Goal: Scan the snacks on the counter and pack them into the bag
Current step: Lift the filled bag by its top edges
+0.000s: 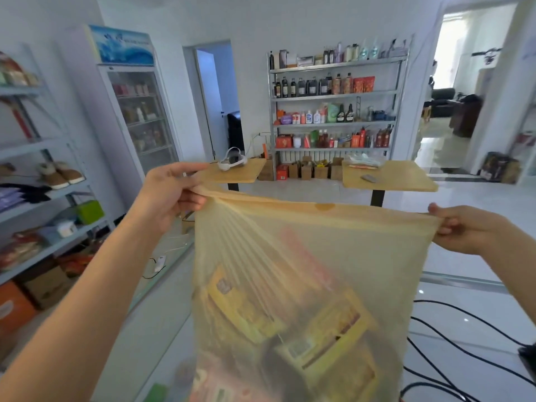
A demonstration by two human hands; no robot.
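1. The bag hangs in mid-air over the counter, its top edge pulled taut.
2. The left hand pinches its top left corner and the right hand its top right.
3. Yellow snacks show blurred through it.
4. Whether they are packed inside or lie behind it, I cannot tell, so progress is unclear.
5. No scanner is in view.

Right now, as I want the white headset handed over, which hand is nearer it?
Left. The left hand pinches the bag's top corner just below-left of the headset; the right hand holds the other corner, far to its right.
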